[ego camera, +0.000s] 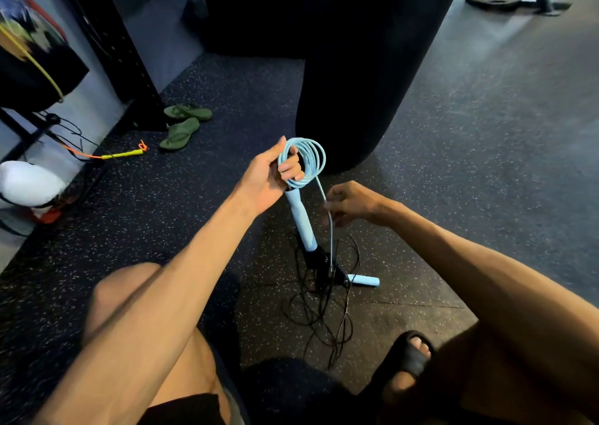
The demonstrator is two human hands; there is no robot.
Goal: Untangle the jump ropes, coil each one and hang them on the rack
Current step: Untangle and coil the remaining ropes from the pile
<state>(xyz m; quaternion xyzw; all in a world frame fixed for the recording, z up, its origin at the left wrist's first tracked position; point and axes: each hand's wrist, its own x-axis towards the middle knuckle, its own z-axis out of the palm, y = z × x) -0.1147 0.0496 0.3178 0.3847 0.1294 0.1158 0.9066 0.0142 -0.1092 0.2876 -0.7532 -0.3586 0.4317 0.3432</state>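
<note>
now, seen from above, a person crouches over a speckled floor (453, 132). near the centre of the frame the left hand (269, 181) is curled round a blue coil (308, 160) of several loops, held upright, with one blue handle (299, 220) hanging below the fingers. just right of it the right hand (350, 202) pinches the loose blue cord (328, 212), which runs down from the coil to the floor. the second handle (364, 281) lies below centre, touching a black rope (324, 308) spread in tangled loops.

the main risk, judging from this, is at the floor. the blue cord seems to pass through or beside the black loops, so drawing it in could drag the black rope up with it or tighten a knot. whether the two are truly crossed cannot be told. the loops are held at one side only, so a slack grip or a sharp tug from the right hand could let them spring apart. the hanging handle might also swing and snag.

a yellow rope (121, 155) lies at the middle left, near what is likely the rack (110, 42) in the upper left, well apart from the hands. the coil is not yet hung.
</note>
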